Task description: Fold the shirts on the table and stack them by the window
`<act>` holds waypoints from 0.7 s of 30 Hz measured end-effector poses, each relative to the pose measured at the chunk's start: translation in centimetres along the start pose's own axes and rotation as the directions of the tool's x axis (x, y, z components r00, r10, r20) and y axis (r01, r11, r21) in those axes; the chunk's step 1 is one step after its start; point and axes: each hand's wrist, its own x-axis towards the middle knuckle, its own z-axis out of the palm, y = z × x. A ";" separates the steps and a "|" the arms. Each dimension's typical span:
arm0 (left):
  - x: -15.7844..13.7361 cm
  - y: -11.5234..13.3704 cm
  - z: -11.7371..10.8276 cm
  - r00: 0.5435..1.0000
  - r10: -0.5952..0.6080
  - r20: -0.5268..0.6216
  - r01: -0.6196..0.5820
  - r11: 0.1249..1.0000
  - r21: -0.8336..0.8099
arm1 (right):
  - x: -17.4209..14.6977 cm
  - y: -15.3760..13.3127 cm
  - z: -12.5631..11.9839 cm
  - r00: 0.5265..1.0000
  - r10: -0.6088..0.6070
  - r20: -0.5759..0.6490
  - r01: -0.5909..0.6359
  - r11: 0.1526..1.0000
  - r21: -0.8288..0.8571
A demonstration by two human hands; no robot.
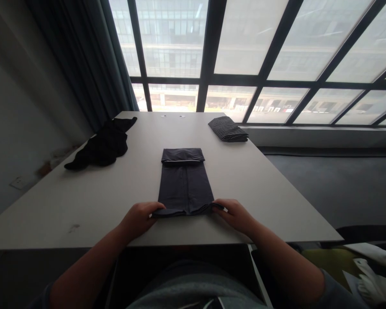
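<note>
A dark grey folded garment [175, 184] lies flat in the middle of the white table, its far end turned over into a band with a thin pale line along the edge. My left hand [141, 218] pinches its near left corner between thumb and fingers. At the near right corner, my right hand [234, 214] grips the cloth in the same way. The near edge is slightly raised and curled between both hands. What kind of garment it is cannot be made out for certain.
A crumpled black cloth [103, 146] lies on the left side of the white table [116, 189]. Toward the far right edge sits a folded striped cloth [228, 129]. Large windows [241, 40] and a dark curtain [83, 56] stand behind. White items [373, 281] are at lower right.
</note>
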 end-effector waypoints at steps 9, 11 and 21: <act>7.3 -3.2 -3.1 0.971 -0.198 -0.133 0.185 0.977 -0.104 | 9.3 2.3 -2.8 0.982 0.156 -0.104 -0.134 0.972 0.192; 9.2 -4.6 -3.5 0.963 -0.212 -0.166 0.200 0.976 -0.087 | 11.4 3.4 -3.1 0.979 0.172 -0.113 -0.146 0.967 0.209; 13.6 -9.9 -0.1 0.941 -0.292 -0.173 0.321 0.930 0.180 | 15.5 8.0 -0.6 0.953 0.244 -0.177 -0.288 0.911 -0.295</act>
